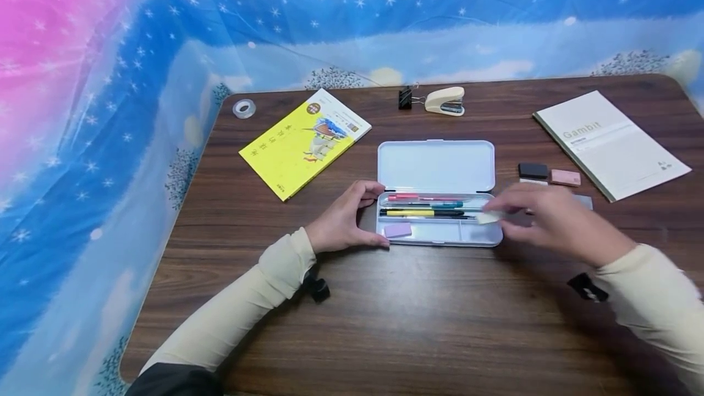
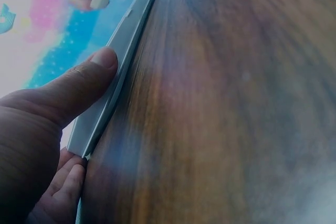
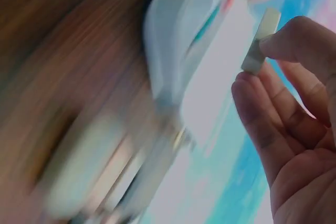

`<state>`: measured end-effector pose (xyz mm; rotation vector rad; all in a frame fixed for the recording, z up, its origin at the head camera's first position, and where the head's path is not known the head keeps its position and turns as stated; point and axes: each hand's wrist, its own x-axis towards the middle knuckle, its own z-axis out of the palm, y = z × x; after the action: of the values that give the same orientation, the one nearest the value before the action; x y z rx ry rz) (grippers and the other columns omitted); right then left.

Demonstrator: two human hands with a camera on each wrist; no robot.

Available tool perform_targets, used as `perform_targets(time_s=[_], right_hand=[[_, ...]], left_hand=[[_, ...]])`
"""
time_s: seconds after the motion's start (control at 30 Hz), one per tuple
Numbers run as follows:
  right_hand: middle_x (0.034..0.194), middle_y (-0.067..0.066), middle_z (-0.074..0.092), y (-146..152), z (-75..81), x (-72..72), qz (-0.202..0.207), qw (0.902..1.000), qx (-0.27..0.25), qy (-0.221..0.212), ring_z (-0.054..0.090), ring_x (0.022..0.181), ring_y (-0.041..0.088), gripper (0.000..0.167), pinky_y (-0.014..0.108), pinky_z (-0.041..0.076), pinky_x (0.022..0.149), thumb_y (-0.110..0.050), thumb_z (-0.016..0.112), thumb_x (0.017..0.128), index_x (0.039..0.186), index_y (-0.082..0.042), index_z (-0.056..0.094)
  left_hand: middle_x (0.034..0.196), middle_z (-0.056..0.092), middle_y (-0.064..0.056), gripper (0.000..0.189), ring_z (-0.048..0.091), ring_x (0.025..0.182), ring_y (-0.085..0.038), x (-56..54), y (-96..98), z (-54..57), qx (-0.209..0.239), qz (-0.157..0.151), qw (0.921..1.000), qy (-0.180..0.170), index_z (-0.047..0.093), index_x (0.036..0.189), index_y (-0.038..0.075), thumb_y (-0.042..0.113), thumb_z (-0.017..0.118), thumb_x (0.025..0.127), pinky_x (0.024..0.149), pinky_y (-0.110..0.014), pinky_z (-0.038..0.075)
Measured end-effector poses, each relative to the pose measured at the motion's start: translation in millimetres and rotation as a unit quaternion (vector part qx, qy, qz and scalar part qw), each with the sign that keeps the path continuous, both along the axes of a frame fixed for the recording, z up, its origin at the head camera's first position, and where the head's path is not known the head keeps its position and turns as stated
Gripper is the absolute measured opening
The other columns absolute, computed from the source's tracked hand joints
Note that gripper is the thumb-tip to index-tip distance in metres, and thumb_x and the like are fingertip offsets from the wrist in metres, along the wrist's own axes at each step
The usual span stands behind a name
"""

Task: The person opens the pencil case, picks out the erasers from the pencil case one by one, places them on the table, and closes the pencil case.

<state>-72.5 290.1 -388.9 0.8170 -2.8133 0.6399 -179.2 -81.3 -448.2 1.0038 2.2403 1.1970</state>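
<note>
A white pencil case [image 1: 477, 236] lies on the table with its lid [image 1: 437, 167] raised at the back. Pens, among them a yellow and black pen [image 1: 418, 213], lie in its long section, and a purple eraser [image 1: 398, 230] sits in the front left compartment. My left hand [image 1: 348, 219] grips the case's left end, its thumb along the front side [image 2: 97, 114]. Above the case's right end, my right hand [image 1: 541, 219] pinches a small off-white eraser [image 3: 261, 40] between thumb and fingers. In the head view the right hand is slightly blurred.
Right of the case lie a black block [image 1: 533, 170], a pink eraser [image 1: 565, 177] and other pieces partly behind my right hand. Farther out are a notebook [image 1: 613, 145], a stapler [image 1: 444, 102], a binder clip [image 1: 405, 98], a yellow book [image 1: 305, 145] and a tape roll [image 1: 244, 109].
</note>
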Motion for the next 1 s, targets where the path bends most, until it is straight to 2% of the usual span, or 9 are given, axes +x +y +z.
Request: perform_targets(time_s=[0.1,0.23,0.33,0.5,0.63,0.8,0.9,1.0], right_hand=[[0.098,-0.003,0.076,47,-8.0,13.3,-0.052,0.9970,0.008,0.057,0.058,0.073,0.004,0.047,0.017,0.044,0.059,0.003,0.092,0.068,0.108,-0.016,0.080],[0.095,0.006,0.077,100,-20.1,33.3,-0.152,0.9857,0.056,0.048,0.062,0.074,0.007,0.046,0.013,0.042,0.059,0.002,0.095,0.065,0.106,-0.011,0.081],[0.092,0.008,0.077,120,-31.1,41.3,-0.187,0.9792,0.074,0.024,0.063,0.074,0.007,0.041,0.017,0.047,0.057,0.002,0.095,0.068,0.105,-0.008,0.081],[0.091,0.008,0.077,130,-41.9,44.4,-0.206,0.9755,0.077,-0.006,0.063,0.075,0.008,0.035,0.032,0.053,0.057,0.001,0.094,0.073,0.105,-0.007,0.081],[0.090,0.008,0.076,128,-45.6,41.5,-0.209,0.9749,0.074,-0.018,0.063,0.074,0.011,0.033,0.032,0.053,0.057,0.002,0.093,0.073,0.103,-0.005,0.081],[0.090,0.011,0.076,126,-45.9,39.8,-0.206,0.9753,0.076,-0.030,0.067,0.075,0.021,0.031,0.035,0.053,0.057,0.003,0.092,0.074,0.103,-0.003,0.080],[0.089,0.013,0.076,120,-40.2,41.0,-0.207,0.9753,0.076,-0.012,0.069,0.075,0.026,0.033,0.037,0.053,0.058,0.001,0.093,0.073,0.103,-0.002,0.080],[0.089,0.013,0.076,102,-27.5,42.9,-0.201,0.9769,0.065,0.031,0.069,0.073,0.027,0.037,0.028,0.051,0.059,0.001,0.094,0.069,0.102,-0.003,0.079]], left_hand=[[0.152,0.041,-0.012,0.095,0.045,0.142,-0.022,-1.1,2.1,0.9,0.003,-0.002,1.0000,0.001,0.036,0.148,0.007,0.020,0.097,0.078,0.120,-0.025,0.039],[0.152,0.041,-0.012,0.095,0.045,0.142,-0.022,-1.5,3.4,1.2,0.004,-0.001,1.0000,0.003,0.036,0.149,0.007,0.020,0.098,0.078,0.120,-0.026,0.039],[0.152,0.042,-0.012,0.096,0.046,0.141,-0.022,-0.3,2.4,0.8,-0.001,0.004,1.0000,0.001,0.036,0.149,0.006,0.020,0.098,0.077,0.120,-0.027,0.040],[0.153,0.042,-0.012,0.097,0.046,0.140,-0.022,0.1,4.1,-0.1,-0.004,0.006,1.0000,0.003,0.036,0.149,0.006,0.020,0.098,0.077,0.120,-0.027,0.040],[0.153,0.042,-0.013,0.095,0.046,0.140,-0.023,-0.8,3.4,-0.1,0.003,0.004,1.0000,0.008,0.036,0.149,0.005,0.019,0.097,0.078,0.120,-0.027,0.039],[0.152,0.042,-0.013,0.094,0.046,0.140,-0.023,-0.2,1.1,0.5,-0.002,0.008,0.9999,0.006,0.036,0.149,0.005,0.019,0.097,0.078,0.120,-0.026,0.039],[0.152,0.042,-0.013,0.094,0.047,0.140,-0.022,0.8,0.9,-0.1,-0.001,0.011,0.9999,0.008,0.037,0.149,0.005,0.018,0.097,0.078,0.120,-0.026,0.040],[0.153,0.042,-0.013,0.095,0.047,0.140,-0.022,2.1,3.8,-2.1,0.002,0.005,0.9999,0.010,0.036,0.149,0.005,0.018,0.097,0.078,0.120,-0.025,0.040]])
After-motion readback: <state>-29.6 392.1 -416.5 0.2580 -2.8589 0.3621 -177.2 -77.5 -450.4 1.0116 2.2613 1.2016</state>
